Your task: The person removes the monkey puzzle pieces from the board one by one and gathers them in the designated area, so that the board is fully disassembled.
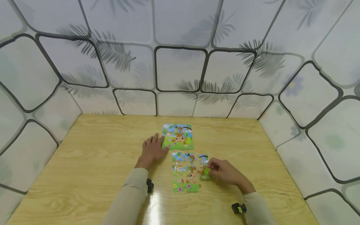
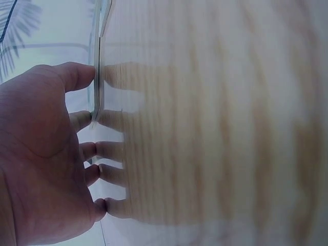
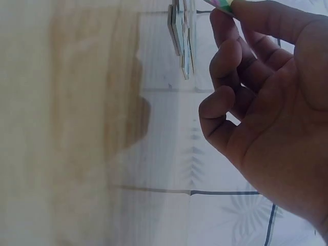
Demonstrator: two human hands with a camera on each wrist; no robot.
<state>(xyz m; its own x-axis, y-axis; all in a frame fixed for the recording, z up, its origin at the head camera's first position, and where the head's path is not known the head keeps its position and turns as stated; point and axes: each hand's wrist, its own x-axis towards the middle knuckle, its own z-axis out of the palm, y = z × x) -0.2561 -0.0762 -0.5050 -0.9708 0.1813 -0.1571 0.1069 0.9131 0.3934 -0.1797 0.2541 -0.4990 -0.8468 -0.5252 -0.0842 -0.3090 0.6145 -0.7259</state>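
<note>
A picture board (image 1: 177, 139) printed with a monkey hanging from a branch lies flat on the table. My left hand (image 1: 152, 150) rests with spread fingers at the board's left edge; in the left wrist view its thumb and a finger touch the board's edge. Below the board lie several jigsaw pieces (image 1: 180, 168) laid out in rows, with gaps between some. At their right side my right hand (image 1: 223, 172) pinches a green jigsaw piece (image 3: 221, 4) between thumb and index finger, close over the right column. The right hand's other fingers are curled loosely.
The pieces and board lie on a light wood table (image 1: 98, 150). Patterned white walls (image 1: 180, 68) rise behind it and at both sides. A small black wrist camera (image 1: 150, 186) sits on the left sleeve, another camera (image 1: 239, 208) on the right.
</note>
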